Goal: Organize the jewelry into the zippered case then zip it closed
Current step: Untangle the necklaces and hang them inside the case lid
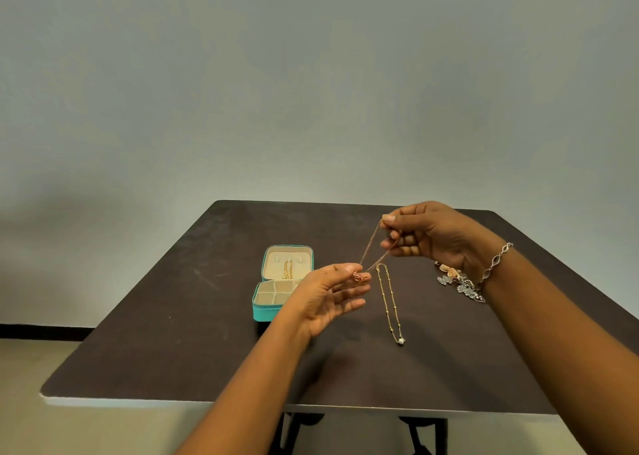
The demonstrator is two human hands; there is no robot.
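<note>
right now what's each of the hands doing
Left hand: pinches the pendant end of the rose-gold necklace.
Right hand: pinches the same necklace's chain, higher up.

Dark brown table (173, 351) mid-view, pale near edge. Black legs (420, 434) under near edge. Grey wall (311, 74) behind. Beige floor (27, 385) at left, w/ black baseboard (41, 330) at far left.

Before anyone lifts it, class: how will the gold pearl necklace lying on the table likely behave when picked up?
Probably floppy: the necklace lies as a thin, slack loop on the table. Likely very light, given such fine links. Lifted by one end, its pearl would probably swing and the strands might tangle.
</note>
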